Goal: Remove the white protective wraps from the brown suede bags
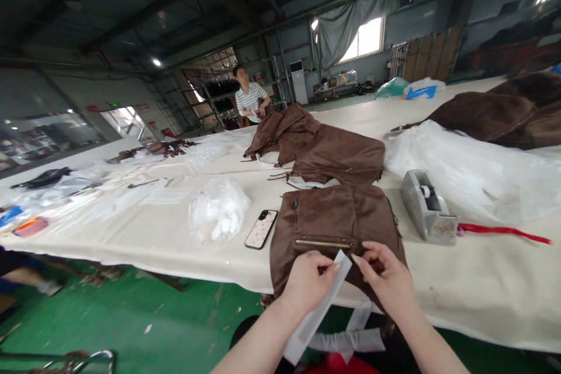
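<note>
The near brown bag [328, 210] lay flat on the worktop [153, 239], directly in front of the person, its brass zipper [322, 242] crossing the front. Over the bag's lower edge, the left hand [310, 279] pinched a white strip [302, 336] near its upper end between thumb and fingers; the rest of the strip slanted down past the bag's edge and hung free. The right hand [388, 277] was curled over the bag's lower right part, thumb and forefinger narrowly spaced beside the zipper's right end; whether they gripped anything small there, I could not tell.

The work on this bag looked partway through: the bag was laid out and the strip was in hand, but the strip did not appear fastened to it. Fixing or placing the strip seemed to be what was left. More white strips [353, 340] lay below the bag, over the person's lap. Other brown bags [339, 152] lay behind the near bag; how finished they were could not be judged. A phone [262, 229] and a clear bag of white pieces [219, 213] lay left of it, and a grey tape dispenser [432, 213] stood just to its right.
</note>
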Demonstrator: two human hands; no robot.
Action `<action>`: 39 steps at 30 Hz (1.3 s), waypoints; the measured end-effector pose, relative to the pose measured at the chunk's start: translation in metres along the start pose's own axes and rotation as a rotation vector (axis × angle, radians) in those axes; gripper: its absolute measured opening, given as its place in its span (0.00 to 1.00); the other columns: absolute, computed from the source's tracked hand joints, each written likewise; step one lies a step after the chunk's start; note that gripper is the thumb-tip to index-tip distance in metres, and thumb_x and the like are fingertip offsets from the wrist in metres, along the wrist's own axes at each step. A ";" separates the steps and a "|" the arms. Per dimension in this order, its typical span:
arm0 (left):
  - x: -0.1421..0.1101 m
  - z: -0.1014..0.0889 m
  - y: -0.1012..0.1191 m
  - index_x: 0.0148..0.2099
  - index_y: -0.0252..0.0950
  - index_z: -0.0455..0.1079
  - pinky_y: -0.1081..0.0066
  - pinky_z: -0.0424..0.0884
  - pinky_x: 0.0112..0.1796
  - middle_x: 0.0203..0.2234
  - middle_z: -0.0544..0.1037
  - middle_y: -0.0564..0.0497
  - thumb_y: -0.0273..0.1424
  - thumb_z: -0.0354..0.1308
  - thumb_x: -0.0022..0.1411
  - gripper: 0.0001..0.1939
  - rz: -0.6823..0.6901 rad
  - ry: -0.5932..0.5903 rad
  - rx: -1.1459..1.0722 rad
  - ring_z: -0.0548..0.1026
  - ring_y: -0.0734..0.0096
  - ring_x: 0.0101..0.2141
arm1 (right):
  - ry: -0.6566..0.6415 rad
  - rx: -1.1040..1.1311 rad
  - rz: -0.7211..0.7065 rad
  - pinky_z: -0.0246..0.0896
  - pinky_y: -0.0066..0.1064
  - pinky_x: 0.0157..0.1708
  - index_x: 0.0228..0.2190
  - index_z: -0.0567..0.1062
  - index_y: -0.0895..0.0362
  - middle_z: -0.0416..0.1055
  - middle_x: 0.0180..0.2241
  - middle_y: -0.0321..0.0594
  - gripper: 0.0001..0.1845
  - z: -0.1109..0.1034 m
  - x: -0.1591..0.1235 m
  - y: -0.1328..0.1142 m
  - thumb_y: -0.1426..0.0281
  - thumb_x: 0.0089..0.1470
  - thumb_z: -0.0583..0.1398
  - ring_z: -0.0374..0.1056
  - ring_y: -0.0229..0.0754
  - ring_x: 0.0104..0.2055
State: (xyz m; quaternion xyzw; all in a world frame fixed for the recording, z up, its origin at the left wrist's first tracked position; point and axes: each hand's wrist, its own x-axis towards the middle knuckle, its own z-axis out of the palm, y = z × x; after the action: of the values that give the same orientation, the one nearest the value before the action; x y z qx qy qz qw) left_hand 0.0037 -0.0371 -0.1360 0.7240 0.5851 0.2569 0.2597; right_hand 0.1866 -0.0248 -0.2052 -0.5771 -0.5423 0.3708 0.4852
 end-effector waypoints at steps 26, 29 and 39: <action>0.035 0.043 0.004 0.31 0.37 0.75 0.72 0.63 0.33 0.29 0.75 0.50 0.31 0.53 0.61 0.10 0.014 0.117 0.166 0.72 0.70 0.31 | -0.315 0.332 0.232 0.58 0.27 0.19 0.35 0.76 0.59 0.72 0.22 0.36 0.24 0.006 0.011 0.019 0.51 0.48 0.60 0.66 0.36 0.19; 0.038 0.046 0.003 0.29 0.36 0.73 0.72 0.63 0.33 0.28 0.74 0.50 0.29 0.53 0.59 0.09 -0.028 0.128 0.159 0.71 0.71 0.31 | -0.317 0.372 0.240 0.57 0.26 0.19 0.33 0.77 0.58 0.72 0.22 0.36 0.24 0.007 0.012 0.016 0.50 0.47 0.61 0.66 0.35 0.18; 0.016 0.060 0.002 0.35 0.37 0.71 0.66 0.66 0.38 0.32 0.72 0.48 0.26 0.52 0.61 0.07 0.151 0.276 0.422 0.71 0.65 0.35 | -0.197 0.314 0.120 0.57 0.28 0.20 0.27 0.77 0.58 0.69 0.19 0.35 0.22 0.024 0.012 0.016 0.51 0.47 0.60 0.61 0.36 0.19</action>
State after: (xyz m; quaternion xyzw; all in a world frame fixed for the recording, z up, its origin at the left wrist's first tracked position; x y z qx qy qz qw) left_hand 0.0489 -0.0260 -0.1771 0.7619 0.5998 0.2442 0.0009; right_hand 0.1692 -0.0085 -0.2258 -0.4865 -0.4871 0.5337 0.4910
